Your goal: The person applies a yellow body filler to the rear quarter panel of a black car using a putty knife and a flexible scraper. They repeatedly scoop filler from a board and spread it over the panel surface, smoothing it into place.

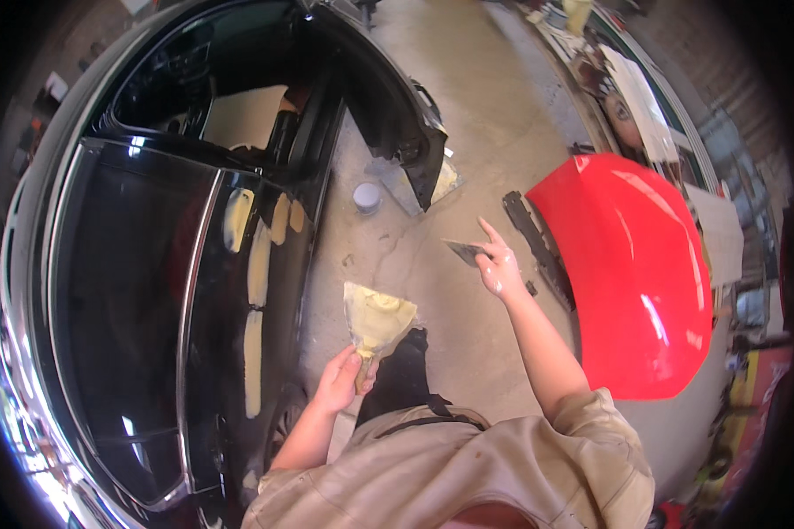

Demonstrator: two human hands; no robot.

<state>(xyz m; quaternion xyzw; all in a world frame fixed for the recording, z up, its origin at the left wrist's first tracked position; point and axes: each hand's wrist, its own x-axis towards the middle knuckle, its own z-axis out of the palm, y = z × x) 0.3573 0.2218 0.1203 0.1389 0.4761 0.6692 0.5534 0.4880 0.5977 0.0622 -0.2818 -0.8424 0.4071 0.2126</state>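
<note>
My left hand (345, 381) is closed round the handle of a wide putty knife (355, 304), whose blade carries a mound of pale yellow filler (381, 322). Away from it, my right hand (499, 267) grips a small dark flat spreader (463, 251) between thumb and fingers, with other fingers stretched out. White smears mark that hand. To my left stands a black car (132, 300). Along its side run cream filler patches: a long lower strip (253, 361), one above it (258, 269), a pale one (237, 220) and two small ovals nearby. Neither tool touches the car.
A red car hood panel (635, 282) stands at the right, beside a dark strip-like part (534, 234). On the concrete floor (468, 115) sits a round lidded tub (367, 197). An open black car door (388, 97) juts out ahead. A cluttered bench (591, 62) lines the far right.
</note>
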